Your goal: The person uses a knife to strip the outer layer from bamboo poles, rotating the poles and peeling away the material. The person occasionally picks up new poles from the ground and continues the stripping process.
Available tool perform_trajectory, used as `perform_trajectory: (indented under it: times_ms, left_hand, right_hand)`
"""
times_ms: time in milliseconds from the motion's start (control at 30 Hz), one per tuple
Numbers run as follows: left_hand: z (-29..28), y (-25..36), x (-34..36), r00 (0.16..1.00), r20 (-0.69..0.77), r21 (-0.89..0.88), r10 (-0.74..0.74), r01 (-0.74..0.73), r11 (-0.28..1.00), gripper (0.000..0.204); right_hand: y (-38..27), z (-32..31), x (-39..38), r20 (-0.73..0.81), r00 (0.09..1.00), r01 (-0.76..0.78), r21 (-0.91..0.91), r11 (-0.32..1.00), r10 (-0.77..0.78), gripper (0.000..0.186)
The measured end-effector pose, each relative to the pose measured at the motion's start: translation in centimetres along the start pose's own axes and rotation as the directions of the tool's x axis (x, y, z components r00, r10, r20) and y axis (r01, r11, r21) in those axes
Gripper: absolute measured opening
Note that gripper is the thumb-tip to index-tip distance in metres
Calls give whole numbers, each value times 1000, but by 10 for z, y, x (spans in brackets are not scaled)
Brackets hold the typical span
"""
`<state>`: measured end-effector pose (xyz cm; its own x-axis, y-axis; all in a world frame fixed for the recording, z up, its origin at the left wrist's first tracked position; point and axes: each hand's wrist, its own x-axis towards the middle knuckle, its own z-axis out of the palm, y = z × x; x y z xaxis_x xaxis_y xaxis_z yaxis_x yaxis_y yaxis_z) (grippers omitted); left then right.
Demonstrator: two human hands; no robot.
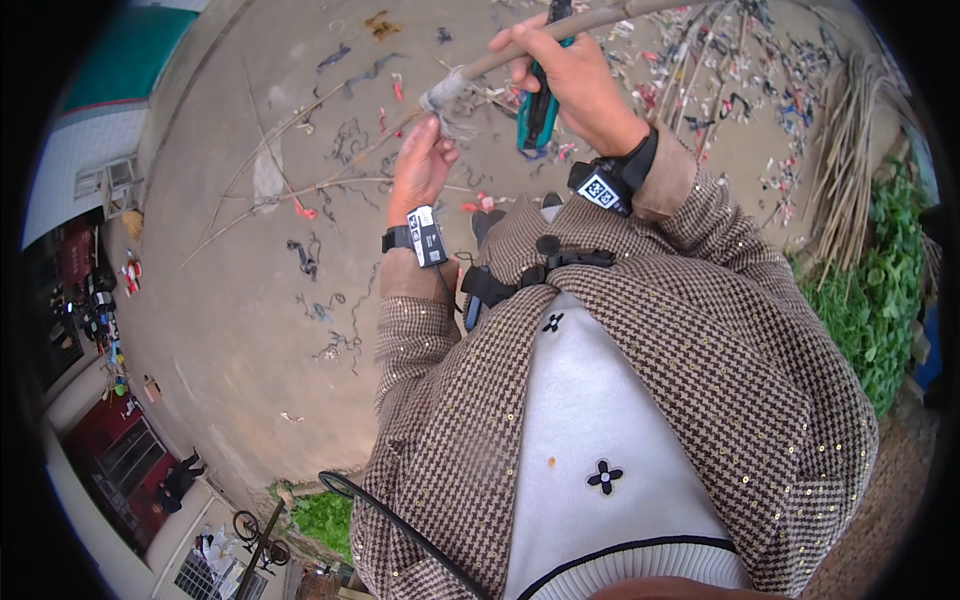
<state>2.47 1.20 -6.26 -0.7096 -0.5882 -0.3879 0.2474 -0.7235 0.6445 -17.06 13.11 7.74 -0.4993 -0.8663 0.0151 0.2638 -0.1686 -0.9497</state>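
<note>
A long wooden pole (590, 20) slants across the top of the head view. Greyish-white strips (444, 92) are wrapped around its lower end, with frayed ends hanging below. Just under this wrap, my left hand (422, 160) is closed, its thumb and fingertips pinching the frayed strips. My right hand (583, 85) is closed around the pole farther up. The same hand also holds a teal and black utility knife (538, 112), which crosses behind the pole. Its upper end is partly hidden, and I cannot tell whether a blade is out.
Several thin branches (270, 160) and dark strip scraps (308, 258) lie on the concrete ground. Colourful scraps (790, 130) litter the right side, near a bundle of sticks (850, 140) and green plants (860, 300). A seated person (178, 484) and a bicycle (262, 545) are at the lower left.
</note>
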Motion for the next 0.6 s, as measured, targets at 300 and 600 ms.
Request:
perform_trajectory:
  times_ms: [300,600]
  left_hand:
    - [-7,4,-38,967,-253,595,32,130,793,14]
    - [12,84,-22,980,-62,298,190,-163,941,25]
  right_hand:
    - [14,-5,-2,-18,998,61,-69,996,-62,20]
    - [38,-10,-9,234,964,169,-171,971,-127,16]
